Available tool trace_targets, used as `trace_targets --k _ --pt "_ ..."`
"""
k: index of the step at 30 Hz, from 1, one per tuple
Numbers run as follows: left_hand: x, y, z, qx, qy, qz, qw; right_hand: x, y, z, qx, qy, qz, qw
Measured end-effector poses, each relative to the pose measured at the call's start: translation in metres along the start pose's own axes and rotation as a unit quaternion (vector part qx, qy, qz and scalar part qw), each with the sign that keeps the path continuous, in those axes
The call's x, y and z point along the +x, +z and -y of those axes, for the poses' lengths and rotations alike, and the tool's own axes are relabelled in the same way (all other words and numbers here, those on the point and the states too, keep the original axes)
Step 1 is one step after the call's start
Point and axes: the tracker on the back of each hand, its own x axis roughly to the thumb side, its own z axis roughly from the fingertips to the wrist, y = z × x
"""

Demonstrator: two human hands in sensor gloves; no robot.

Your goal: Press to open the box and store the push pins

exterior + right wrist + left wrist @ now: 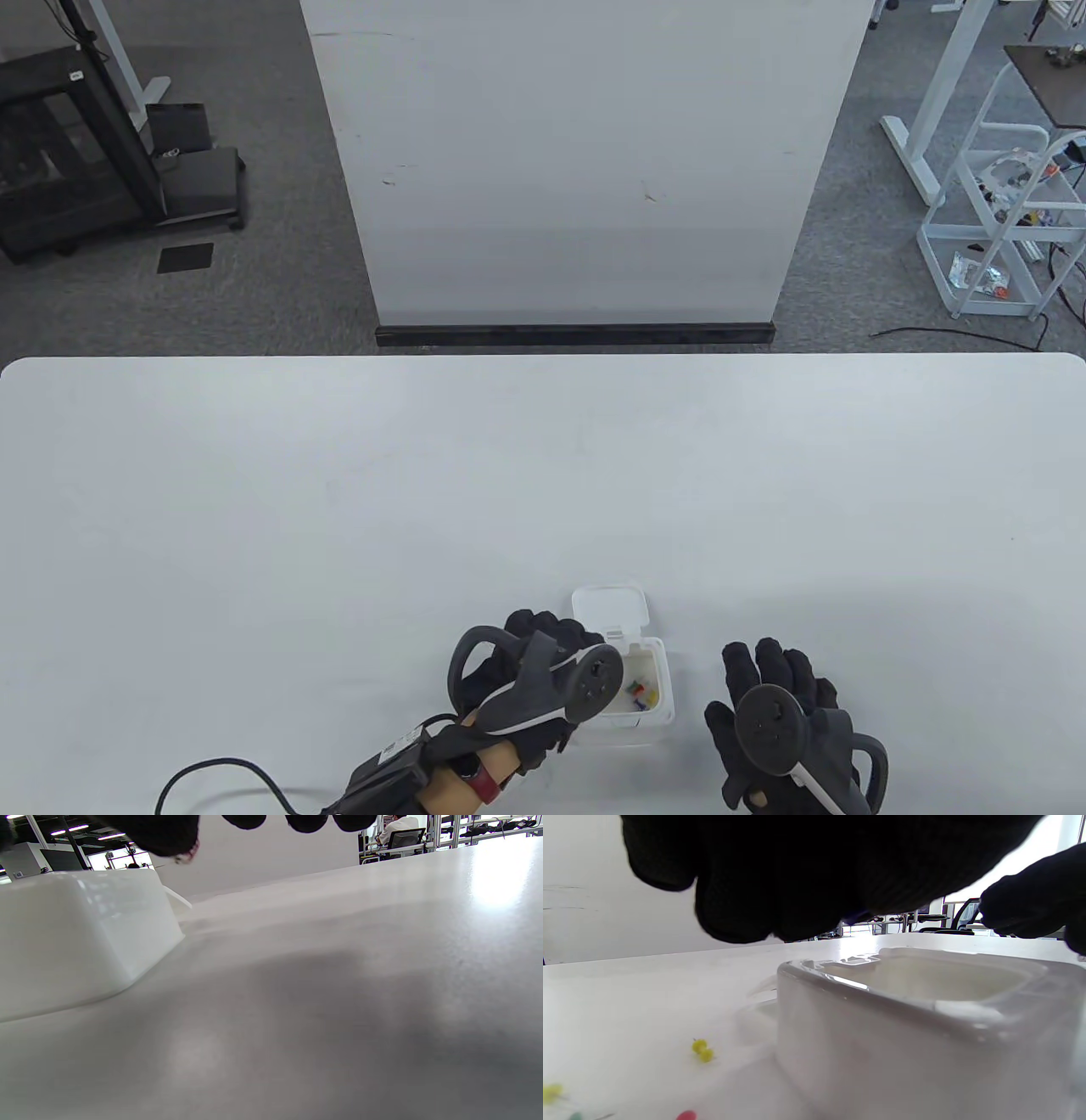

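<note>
A: Where are we with the box (pixel 645 692)?

B: It sits near the front edge of the table (pixel 339 509), lid (pixel 609 613) flipped back, a few coloured pins (pixel 642 694) already inside. More push pins (pixel 702 1051) lie loose on the table to its left, seen from the left wrist.

A: And the hands?

B: The left hand (pixel 526 679) hangs over the box's left side; whether its fingers pinch a pin I cannot tell (the tracker hides them). The right hand (pixel 776 722) lies flat and spread just beside the box, holding nothing.

A: Advice for doing it well?

B: Probably release each pin low over the opening so it doesn't bounce out, and pick the loose ones up by their heads.
</note>
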Motion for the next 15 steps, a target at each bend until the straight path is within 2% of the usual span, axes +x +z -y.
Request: trace_targets --k 9,15 --pt "0.005 -0.003 0.007 0.004 -0.018 0.013 1.0 -0.001 -0.001 -0.001 0.005 -0.006 0.003 1.0" --pt "-0.032 -0.001 -0.006 0.016 0.044 -0.034 0.998 -0.001 -0.001 -0.001 0.004 -0.005 0.004 1.0"
